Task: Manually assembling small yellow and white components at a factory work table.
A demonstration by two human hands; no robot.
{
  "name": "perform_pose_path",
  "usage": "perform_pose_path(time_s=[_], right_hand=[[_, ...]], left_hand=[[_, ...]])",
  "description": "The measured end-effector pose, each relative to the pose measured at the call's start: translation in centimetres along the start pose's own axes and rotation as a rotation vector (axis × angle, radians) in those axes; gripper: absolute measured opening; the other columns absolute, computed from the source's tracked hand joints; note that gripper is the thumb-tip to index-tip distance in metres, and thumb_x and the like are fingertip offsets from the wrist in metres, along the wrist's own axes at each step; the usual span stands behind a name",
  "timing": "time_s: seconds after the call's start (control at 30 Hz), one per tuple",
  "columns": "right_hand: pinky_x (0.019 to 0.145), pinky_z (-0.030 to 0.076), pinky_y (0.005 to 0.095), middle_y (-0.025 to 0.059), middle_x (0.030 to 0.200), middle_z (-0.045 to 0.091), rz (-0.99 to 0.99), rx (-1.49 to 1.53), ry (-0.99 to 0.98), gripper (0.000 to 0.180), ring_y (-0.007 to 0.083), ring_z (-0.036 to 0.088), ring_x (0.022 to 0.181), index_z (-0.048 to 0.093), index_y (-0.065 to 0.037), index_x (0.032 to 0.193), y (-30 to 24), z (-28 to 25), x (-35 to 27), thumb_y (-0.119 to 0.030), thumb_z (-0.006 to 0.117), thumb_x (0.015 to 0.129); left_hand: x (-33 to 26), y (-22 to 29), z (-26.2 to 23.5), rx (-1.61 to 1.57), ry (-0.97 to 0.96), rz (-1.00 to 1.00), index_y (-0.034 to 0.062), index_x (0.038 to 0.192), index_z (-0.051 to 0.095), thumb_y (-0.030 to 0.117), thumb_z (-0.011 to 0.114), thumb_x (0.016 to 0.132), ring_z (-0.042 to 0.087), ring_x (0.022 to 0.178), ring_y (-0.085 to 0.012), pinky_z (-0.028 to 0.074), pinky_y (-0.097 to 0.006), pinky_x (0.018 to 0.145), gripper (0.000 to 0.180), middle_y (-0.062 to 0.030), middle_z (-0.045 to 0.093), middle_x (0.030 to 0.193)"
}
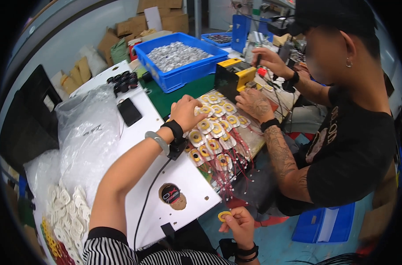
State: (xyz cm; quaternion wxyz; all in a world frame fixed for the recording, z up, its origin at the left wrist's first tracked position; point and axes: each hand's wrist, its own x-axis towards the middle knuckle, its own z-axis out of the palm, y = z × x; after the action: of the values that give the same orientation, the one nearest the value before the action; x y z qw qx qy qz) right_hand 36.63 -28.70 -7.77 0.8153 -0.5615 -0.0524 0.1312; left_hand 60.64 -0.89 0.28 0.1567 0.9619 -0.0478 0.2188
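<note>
My left hand (185, 114) reaches over the far left edge of a pile of white oval parts (217, 130), which have yellow rings and dark round centres. Thin red wires (236, 161) with small white plugs trail from these parts toward me. The fingers of that hand are curled in against the pile; what lies between them is hidden. Lower down, off the table's near edge, my right hand (240, 225) pinches a small yellow ring (224, 215) between thumb and fingers.
A co-worker (342, 132) sits at the right, hands by a yellow-and-black machine (236, 75). Behind the pile stands a blue bin (179, 57) of small white pieces. A phone (129, 112), plastic bags (88, 132) and loose white parts (71, 212) are at the left. A cable (150, 190) crosses the white table.
</note>
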Motion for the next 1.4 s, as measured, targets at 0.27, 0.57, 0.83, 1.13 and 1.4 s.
perform_pose_path(time_s=[0.27,0.57,0.83,1.13,1.4], right_hand=[[0.046,0.042,0.0186,0.0083,0.072,0.06,0.146,-0.01,-0.3,0.012,0.0069,0.051,0.05,0.046,-0.001,0.105,1.0,3.2,-1.2,-0.008,0.051,0.097],[0.051,0.04,0.0176,0.0069,0.076,0.06,0.182,-0.179,-0.533,0.017,0.0049,0.05,0.056,0.049,0.002,0.109,3.0,7.9,-2.3,-0.011,0.051,0.098],[0.052,0.041,0.0176,0.0048,0.076,0.062,0.191,-0.287,-0.612,0.017,0.0039,0.051,0.057,0.055,0.002,0.107,4.0,11.4,-5.1,-0.011,0.055,0.096],[0.056,0.044,0.0181,0.0034,0.079,0.062,0.193,-0.49,-0.663,0.019,0.0045,0.054,0.063,0.059,0.002,0.11,3.7,13.4,-6.9,-0.011,0.054,0.097],[0.053,0.043,0.0193,0.004,0.074,0.064,0.142,-0.508,-0.678,0.019,0.0048,0.054,0.058,0.059,0.002,0.108,3.7,14.2,-7.2,-0.012,0.055,0.096]], left_hand=[[-15.7,-0.2,-19.2,-0.198,-0.458,-0.07,0.003,0.104,0.066,0.021,0.069,0.085,0.065,0.084,-0.0215,0.052,-0.032,0.072,0.026,-0.0132,0.063,0.099],[-37.5,-6.0,-24.5,0.223,-0.236,-0.404,0.0048,0.116,0.062,0.02,0.072,0.081,0.058,0.101,-0.0306,0.046,-0.036,0.089,0.04,-0.0137,0.062,0.11],[-36.3,-8.0,-23.5,0.243,-0.331,-0.268,0.0075,0.104,0.069,0.02,0.071,0.079,0.059,0.097,-0.0279,0.044,-0.039,0.089,0.028,-0.0085,0.068,0.093],[-34.4,-13.8,-21.6,0.437,-0.209,-0.351,0.0094,0.102,0.067,0.016,0.073,0.074,0.056,0.101,-0.0237,0.043,-0.038,0.085,0.03,-0.0061,0.065,0.101],[-34.5,-13.5,-21.6,0.43,-0.186,-0.337,0.0144,0.087,0.068,0.019,0.078,0.07,0.054,0.098,-0.0202,0.033,-0.036,0.09,0.02,-0.0031,0.062,0.09]])
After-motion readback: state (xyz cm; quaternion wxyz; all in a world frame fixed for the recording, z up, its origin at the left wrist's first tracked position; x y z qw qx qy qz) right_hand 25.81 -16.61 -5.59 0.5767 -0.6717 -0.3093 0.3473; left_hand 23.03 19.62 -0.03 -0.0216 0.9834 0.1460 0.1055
